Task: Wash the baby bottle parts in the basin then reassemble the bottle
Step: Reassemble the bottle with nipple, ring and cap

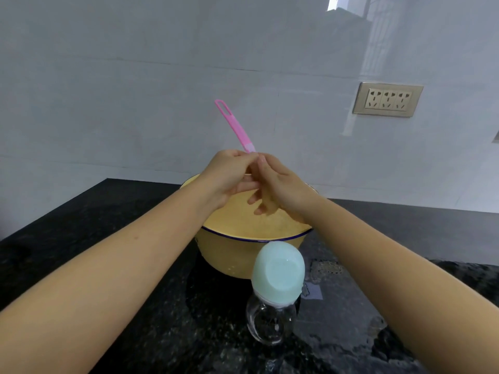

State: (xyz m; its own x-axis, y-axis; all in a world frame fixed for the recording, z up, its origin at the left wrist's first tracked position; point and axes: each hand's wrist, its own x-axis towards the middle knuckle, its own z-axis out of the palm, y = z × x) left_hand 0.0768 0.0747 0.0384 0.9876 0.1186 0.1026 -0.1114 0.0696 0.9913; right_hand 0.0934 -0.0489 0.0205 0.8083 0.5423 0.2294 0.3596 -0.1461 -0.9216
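A pink bottle brush (233,125) sticks up and to the left from between my two hands, which meet above the yellow basin (224,255). My left hand (226,179) and my right hand (283,184) both close around the brush's lower part, which is hidden; a tan piece shows beneath my fingers. In front of the basin a clear baby bottle (267,322) stands upright on the counter, with its mint-green cap (279,273) on.
The basin sits on a black speckled counter (189,346) against a white tiled wall. Wet patches (326,268) lie on the counter to the right of the bottle. A triple wall socket (387,99) is mounted at the upper right.
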